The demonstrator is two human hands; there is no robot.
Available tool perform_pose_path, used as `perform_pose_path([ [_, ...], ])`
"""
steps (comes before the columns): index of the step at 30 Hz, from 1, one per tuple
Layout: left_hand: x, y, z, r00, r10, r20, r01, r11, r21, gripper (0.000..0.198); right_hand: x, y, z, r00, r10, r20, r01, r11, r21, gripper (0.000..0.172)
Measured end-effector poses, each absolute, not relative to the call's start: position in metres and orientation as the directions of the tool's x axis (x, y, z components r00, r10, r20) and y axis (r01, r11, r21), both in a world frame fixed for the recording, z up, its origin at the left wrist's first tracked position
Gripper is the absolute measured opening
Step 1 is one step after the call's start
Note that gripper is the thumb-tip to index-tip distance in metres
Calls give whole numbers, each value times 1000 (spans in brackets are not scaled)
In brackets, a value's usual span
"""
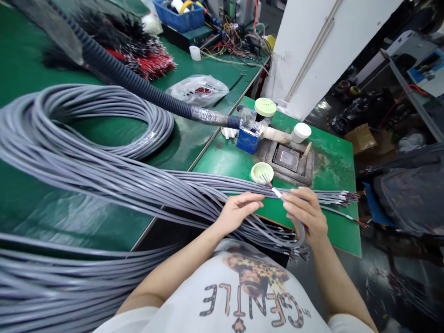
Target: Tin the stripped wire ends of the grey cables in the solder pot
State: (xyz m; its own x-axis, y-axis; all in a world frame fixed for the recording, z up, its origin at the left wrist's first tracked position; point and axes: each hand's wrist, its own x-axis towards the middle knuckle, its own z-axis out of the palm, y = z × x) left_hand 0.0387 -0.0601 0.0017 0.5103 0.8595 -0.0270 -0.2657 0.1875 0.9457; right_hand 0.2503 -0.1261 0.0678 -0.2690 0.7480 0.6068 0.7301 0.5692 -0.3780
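My right hand (308, 215) is closed around a grey cable (301, 231) close to its end, where a white sleeve (276, 192) and several thin coloured wires (266, 179) stick out. These bare wire tips are over a small pale-green dish (261, 172); whether they touch its contents I cannot tell. To the left, my left hand (242, 210) has its fingers stretched and slightly apart, with nothing visible in them. It hovers above a bundle of grey cables (194, 189) that runs across to the right, with stripped ends (342, 198) lying on the green board.
Behind the dish sits a solder pot (287, 158) in a sooty frame, with a stick leaning in it. A black corrugated hose (138, 83) reaches a blue box (247, 140). Lidded tubs (301, 132), a large cable coil (104, 99) and a plastic bag (199, 89) stand around.
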Motion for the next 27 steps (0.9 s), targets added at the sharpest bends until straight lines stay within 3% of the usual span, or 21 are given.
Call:
perform_pose_path([
  [2, 49, -68, -1, 566, 821, -70, -358, 321, 877, 27, 246, -140, 56, -306, 754, 581, 736, 575, -358, 54],
  [8, 57, -77, -5, 622, 781, -54, -474, 430, 768, 16, 241, -170, 31, -348, 751, 561, 736, 589, -332, 56],
  [16, 53, -79, -6, 633, 765, -117, -369, 431, 824, 26, 239, -182, 21, -349, 773, 530, 753, 568, -333, 52],
  [27, 51, -82, -11, 655, 744, -132, -386, 480, 788, 31, 234, -186, 29, -399, 760, 514, 769, 582, -263, 45],
])
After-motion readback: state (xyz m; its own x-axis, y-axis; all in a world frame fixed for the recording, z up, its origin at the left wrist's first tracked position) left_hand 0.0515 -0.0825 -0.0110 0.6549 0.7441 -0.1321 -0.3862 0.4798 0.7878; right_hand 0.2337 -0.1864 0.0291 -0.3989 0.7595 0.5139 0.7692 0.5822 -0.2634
